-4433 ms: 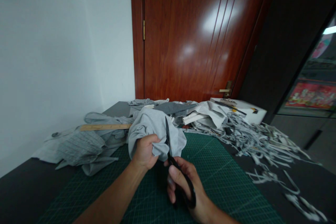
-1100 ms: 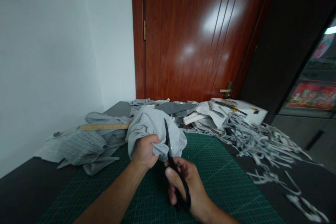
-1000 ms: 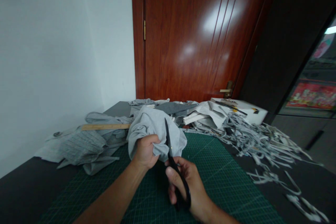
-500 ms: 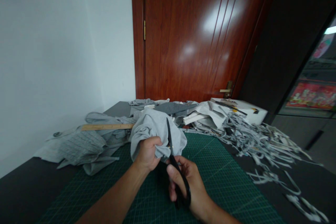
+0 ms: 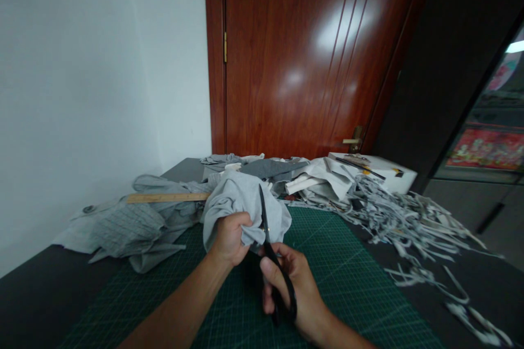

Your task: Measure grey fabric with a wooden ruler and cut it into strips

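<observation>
My left hand (image 5: 230, 241) is closed on a bunched light grey fabric (image 5: 233, 196), held up over the green cutting mat (image 5: 347, 283). My right hand (image 5: 292, 281) grips a pair of black-handled scissors (image 5: 265, 215), thumb and fingers in the loops. One dark blade lies across the front of the fabric, pointing up and away from me; the other blade is hidden, apparently behind the cloth. Both hands are close together near the fabric's lower edge.
Grey fabric pieces (image 5: 135, 229) lie left, with a wooden ruler (image 5: 167, 197) on top. More cloth (image 5: 323, 174) is heaped at the back. A tangle of grey strips (image 5: 393, 218) covers the right side, near a white box (image 5: 393, 172). A brown door (image 5: 286, 65) stands behind.
Hardly anything differs. The scissors' handle loops appear slightly closer together, and the hands and fabric stay in place.
</observation>
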`<act>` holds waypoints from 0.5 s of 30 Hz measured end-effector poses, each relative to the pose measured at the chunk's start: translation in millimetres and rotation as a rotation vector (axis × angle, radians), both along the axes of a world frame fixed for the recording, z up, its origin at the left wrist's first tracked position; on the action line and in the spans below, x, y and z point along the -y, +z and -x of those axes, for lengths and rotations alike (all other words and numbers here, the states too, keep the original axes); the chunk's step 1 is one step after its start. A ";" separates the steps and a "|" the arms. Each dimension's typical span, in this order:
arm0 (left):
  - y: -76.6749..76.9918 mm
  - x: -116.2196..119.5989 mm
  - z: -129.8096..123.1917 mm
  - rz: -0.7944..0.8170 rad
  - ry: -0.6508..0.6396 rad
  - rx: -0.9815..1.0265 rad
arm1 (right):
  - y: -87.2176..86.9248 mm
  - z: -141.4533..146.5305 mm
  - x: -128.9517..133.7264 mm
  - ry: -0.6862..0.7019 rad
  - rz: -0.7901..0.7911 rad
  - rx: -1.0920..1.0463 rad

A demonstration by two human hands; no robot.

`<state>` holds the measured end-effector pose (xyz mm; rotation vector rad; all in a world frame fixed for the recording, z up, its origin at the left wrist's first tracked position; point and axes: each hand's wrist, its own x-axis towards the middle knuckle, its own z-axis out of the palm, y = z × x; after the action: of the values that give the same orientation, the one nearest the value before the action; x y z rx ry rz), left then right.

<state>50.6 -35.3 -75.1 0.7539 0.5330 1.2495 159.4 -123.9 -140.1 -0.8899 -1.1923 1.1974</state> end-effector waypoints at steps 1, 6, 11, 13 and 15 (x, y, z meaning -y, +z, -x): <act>0.6 0.3 -0.1 0.002 0.002 0.000 | 0.1 0.0 -0.3 0.000 0.003 0.001; 1.4 0.8 -0.1 0.017 0.011 -0.003 | 0.1 0.4 0.1 0.007 0.002 -0.014; -0.1 -0.7 0.4 0.028 0.014 -0.009 | -0.5 0.3 0.6 0.006 -0.010 -0.011; 0.2 -1.1 0.4 0.032 0.015 -0.012 | -0.7 0.0 0.3 0.006 -0.012 -0.007; 0.8 -1.2 0.3 0.033 0.014 -0.015 | -1.0 -0.1 -0.2 0.002 -0.015 0.000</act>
<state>50.3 -34.1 -74.3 0.7332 0.5709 1.2464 159.5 -123.8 -141.1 -0.8774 -1.2007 1.1890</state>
